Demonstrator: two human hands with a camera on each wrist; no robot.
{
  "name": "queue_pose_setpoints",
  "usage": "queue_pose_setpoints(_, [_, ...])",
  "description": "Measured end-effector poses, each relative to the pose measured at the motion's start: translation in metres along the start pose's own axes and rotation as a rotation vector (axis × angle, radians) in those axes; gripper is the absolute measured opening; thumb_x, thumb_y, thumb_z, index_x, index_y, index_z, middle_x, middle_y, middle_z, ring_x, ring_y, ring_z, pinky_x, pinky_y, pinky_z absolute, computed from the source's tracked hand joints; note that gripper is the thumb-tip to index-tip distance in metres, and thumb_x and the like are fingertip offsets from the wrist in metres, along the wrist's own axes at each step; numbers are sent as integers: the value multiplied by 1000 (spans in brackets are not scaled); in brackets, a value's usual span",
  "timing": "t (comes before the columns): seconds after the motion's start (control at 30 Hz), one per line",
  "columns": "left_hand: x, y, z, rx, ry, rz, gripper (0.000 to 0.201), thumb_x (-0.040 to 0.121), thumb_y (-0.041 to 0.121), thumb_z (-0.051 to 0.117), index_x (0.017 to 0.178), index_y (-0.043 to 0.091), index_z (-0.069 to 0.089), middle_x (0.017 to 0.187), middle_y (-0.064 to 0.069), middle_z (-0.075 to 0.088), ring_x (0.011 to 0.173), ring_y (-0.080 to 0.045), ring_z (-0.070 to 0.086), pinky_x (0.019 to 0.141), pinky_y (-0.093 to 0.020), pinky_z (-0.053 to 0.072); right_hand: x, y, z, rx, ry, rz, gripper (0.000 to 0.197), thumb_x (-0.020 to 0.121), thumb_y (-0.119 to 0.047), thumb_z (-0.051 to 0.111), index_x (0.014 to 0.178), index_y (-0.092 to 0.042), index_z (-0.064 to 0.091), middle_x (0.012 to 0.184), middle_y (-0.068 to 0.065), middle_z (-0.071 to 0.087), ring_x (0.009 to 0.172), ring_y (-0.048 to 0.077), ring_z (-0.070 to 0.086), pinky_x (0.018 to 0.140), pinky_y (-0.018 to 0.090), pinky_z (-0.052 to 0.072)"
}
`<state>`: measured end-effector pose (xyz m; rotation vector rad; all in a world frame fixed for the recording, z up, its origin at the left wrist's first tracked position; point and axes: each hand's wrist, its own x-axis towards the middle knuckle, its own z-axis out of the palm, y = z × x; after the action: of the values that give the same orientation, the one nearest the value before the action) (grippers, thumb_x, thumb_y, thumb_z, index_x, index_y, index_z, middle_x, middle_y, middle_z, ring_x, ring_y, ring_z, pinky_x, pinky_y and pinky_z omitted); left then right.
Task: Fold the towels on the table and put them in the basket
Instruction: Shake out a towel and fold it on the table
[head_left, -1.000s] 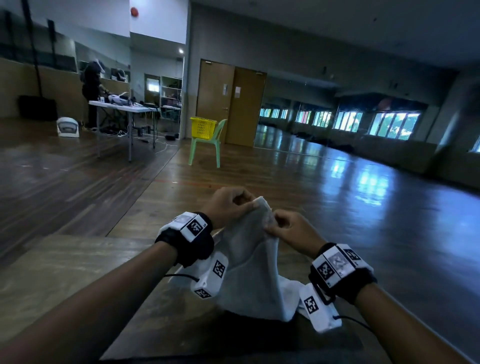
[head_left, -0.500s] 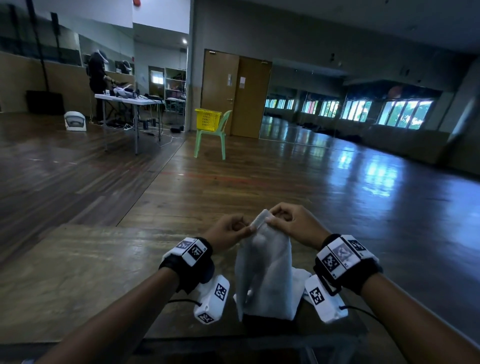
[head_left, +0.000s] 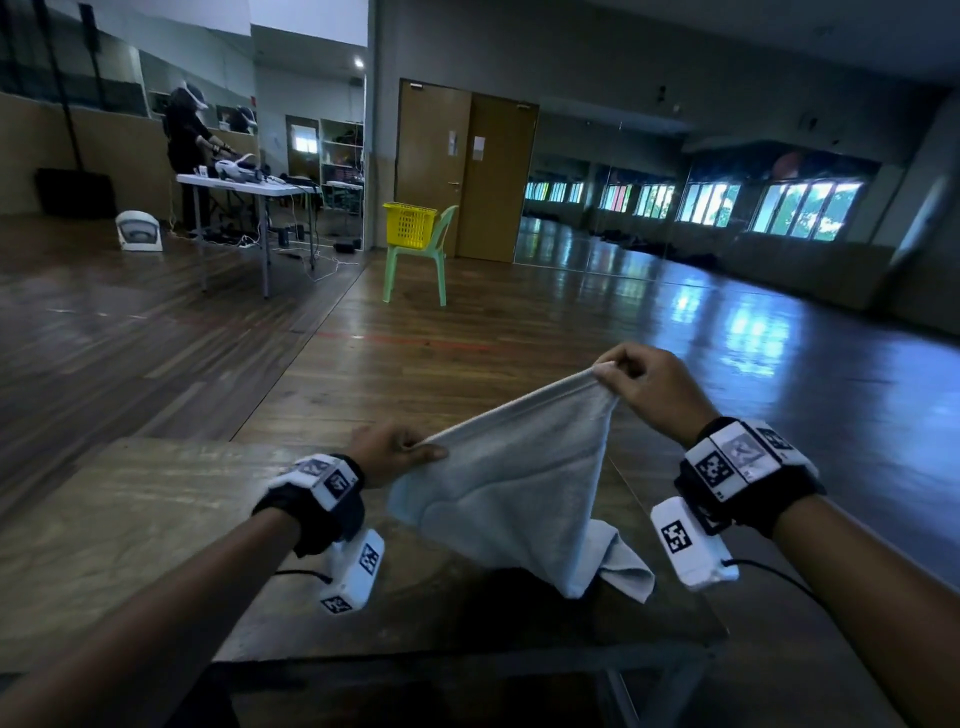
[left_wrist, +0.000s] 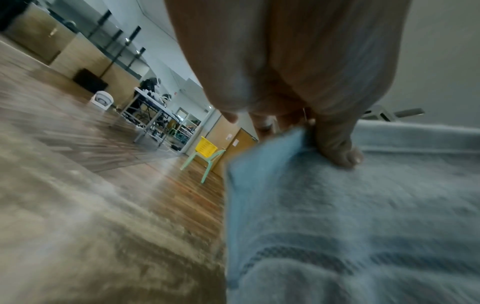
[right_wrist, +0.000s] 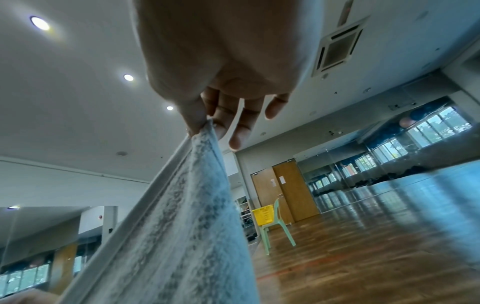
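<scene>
A pale blue-grey towel (head_left: 511, 483) hangs stretched between my two hands above the wooden table (head_left: 130, 519). My left hand (head_left: 395, 452) pinches one end of its top hem low on the left; in the left wrist view the thumb presses on the towel (left_wrist: 337, 205). My right hand (head_left: 639, 384) pinches the other end higher on the right, and the towel (right_wrist: 182, 205) hangs from thumb and forefinger there. The towel's lower end rests bunched on the table. A yellow basket (head_left: 408, 224) sits on a green chair (head_left: 421, 260) far across the room.
A wide wooden floor lies between the table and the chair. At the far left a person stands by a white folding table (head_left: 244, 187) with gear and cables under it. Brown double doors (head_left: 467, 166) are behind the chair. The table's far edge runs just beyond my hands.
My hands, close together at one corner before, have moved apart along the top hem. The right hand has risen to the right and the towel is now spread taut.
</scene>
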<state>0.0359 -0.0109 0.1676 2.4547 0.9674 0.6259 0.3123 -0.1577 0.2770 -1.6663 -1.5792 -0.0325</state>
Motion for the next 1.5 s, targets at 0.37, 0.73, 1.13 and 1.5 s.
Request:
queue_pose_setpoints(0.37, [2, 44, -176, 451, 93, 78, 12, 90, 33, 58, 81, 30, 65, 75, 16, 57, 69, -2, 52, 72, -22, 31, 30, -34, -66, -84, 60, -65, 16, 90, -23, 59, 76, -32, 57, 80, -10, 63, 83, 15, 59, 82, 33, 47])
queue_pose_setpoints(0.73, [-46, 158, -343, 603, 483, 227, 17, 84, 32, 63, 89, 16, 69, 74, 5, 64, 61, -1, 53, 55, -10, 32, 62, -154, -178, -140, 276, -306, 19, 87, -18, 62, 73, -30, 56, 77, -3, 64, 76, 18, 60, 66, 23, 44])
queue_pose_setpoints(1.13, [-115, 213, -422, 714, 728, 211, 14, 85, 37, 61, 86, 23, 64, 85, 4, 67, 82, -17, 62, 82, -32, 38, 63, -246, -233, -246, 382, -448, 20, 88, -29, 60, 71, -33, 51, 76, -13, 58, 84, 21, 58, 95, 59, 37])
queue_pose_setpoints(1.5, [-66, 156, -388, 584, 578, 182, 15, 83, 24, 66, 88, 10, 65, 86, -2, 67, 75, -18, 62, 67, -28, 49, 102, -205, -166, -235, 295, -311, 22, 87, -26, 62, 68, -31, 50, 73, -16, 57, 78, 16, 56, 101, 55, 35])
